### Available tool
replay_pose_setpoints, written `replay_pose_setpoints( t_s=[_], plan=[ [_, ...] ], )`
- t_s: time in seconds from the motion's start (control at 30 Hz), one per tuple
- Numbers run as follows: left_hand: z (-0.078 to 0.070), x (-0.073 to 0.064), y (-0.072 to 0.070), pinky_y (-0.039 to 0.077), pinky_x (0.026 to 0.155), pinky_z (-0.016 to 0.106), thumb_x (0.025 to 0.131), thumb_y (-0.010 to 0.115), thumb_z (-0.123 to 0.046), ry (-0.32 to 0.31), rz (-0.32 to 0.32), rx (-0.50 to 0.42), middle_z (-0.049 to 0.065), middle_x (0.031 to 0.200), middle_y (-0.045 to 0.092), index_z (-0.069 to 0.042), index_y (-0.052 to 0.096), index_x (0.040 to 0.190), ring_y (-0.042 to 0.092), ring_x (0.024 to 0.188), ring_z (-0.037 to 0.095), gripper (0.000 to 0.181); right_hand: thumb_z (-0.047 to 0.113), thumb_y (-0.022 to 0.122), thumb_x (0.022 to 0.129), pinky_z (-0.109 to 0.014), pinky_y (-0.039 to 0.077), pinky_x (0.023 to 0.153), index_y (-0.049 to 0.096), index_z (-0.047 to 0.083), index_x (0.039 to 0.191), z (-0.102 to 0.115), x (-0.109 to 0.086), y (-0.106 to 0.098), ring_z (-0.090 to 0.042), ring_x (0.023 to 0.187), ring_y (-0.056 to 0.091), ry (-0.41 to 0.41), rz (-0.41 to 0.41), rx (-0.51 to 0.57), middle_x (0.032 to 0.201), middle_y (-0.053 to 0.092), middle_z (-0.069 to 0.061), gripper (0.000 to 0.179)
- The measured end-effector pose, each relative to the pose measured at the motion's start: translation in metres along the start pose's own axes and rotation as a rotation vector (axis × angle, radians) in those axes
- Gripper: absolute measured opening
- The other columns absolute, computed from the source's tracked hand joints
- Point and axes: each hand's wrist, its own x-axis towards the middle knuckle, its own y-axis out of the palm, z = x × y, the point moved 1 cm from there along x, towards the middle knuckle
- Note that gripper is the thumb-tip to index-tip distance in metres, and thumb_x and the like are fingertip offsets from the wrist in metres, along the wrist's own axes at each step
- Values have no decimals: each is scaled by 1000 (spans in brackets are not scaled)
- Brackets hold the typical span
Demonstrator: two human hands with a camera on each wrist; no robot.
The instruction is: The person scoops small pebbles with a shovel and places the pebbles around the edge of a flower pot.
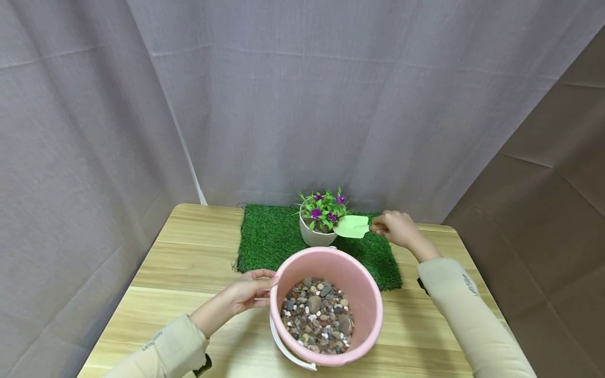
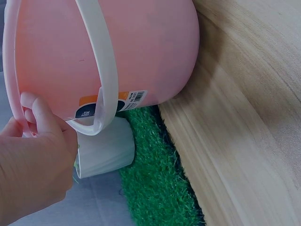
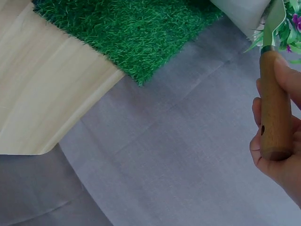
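My right hand (image 1: pixel 397 228) grips the wooden handle (image 3: pixel 276 108) of a light green garden trowel (image 1: pixel 352 227). The trowel's blade tip is at the right rim of a white flower pot (image 1: pixel 315 237), whose plant (image 1: pixel 323 210) has green leaves and purple flowers. No stones show on the blade in the head view. With thumb and fingers, my left hand (image 1: pixel 252 291) pinches the rim of a pink bucket (image 1: pixel 361 294) on its left side. Mixed pebbles (image 1: pixel 317 317) cover the bucket's bottom. Its white handle (image 2: pixel 106 61) hangs down the outside.
Under the pot lies a green artificial grass mat (image 1: pixel 264 236), partly hidden by the bucket. Everything stands on a light wooden table (image 1: pixel 198 252). Grey curtains (image 1: pixel 283 115) hang behind and at the left, and a brownish one (image 1: pixel 543 210) at the right.
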Motion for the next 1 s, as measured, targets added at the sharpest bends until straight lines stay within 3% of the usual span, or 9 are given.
replay_pose_setpoints(
  t_s=[0.33,0.7,1.0],
  plan=[
    [-6,-3,5,60,67,19,93,57,-11,-51,-50,15,-3,80,67,-5,53,112,65,71,5,20,7,69,81,-38,43,61,72,11,90,7,1,-1,-25,73,55,19,-37,-66,79,63,-6,10],
    [-2,0,3,60,67,19,92,58,-11,-56,-56,15,-2,80,67,-3,53,111,66,71,6,22,5,73,76,-40,43,64,66,12,81,18,3,-9,-28,72,52,-7,-65,-245,77,59,-8,12],
    [-3,-1,4,60,67,19,92,59,-12,-57,-61,17,-2,80,67,-4,53,112,65,72,6,23,5,75,74,-37,41,61,68,12,83,24,-5,-19,-27,71,52,-22,-84,-273,76,59,-8,13]
  ],
)
